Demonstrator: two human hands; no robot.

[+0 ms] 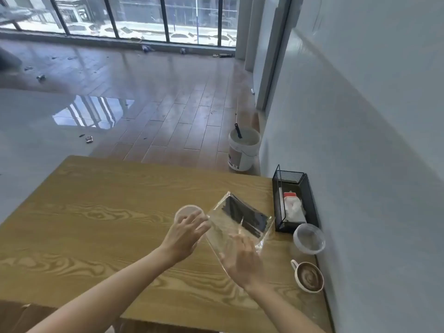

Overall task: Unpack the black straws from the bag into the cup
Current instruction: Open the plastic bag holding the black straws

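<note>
We find the bag [236,222] gripped at its near end by both the left hand [185,236] and right hand [242,259]; the straws [245,218] remain inside (far end). Next: open it, then reach the cup [189,212] beside it.

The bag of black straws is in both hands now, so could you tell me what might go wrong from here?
1. The clear cup stands right behind the left hand; a nudge could tip it.
2. The black straws lie loose in the floppy bag; they might spill onto the table.
3. The coffee cup sits close to the right hand.
</note>
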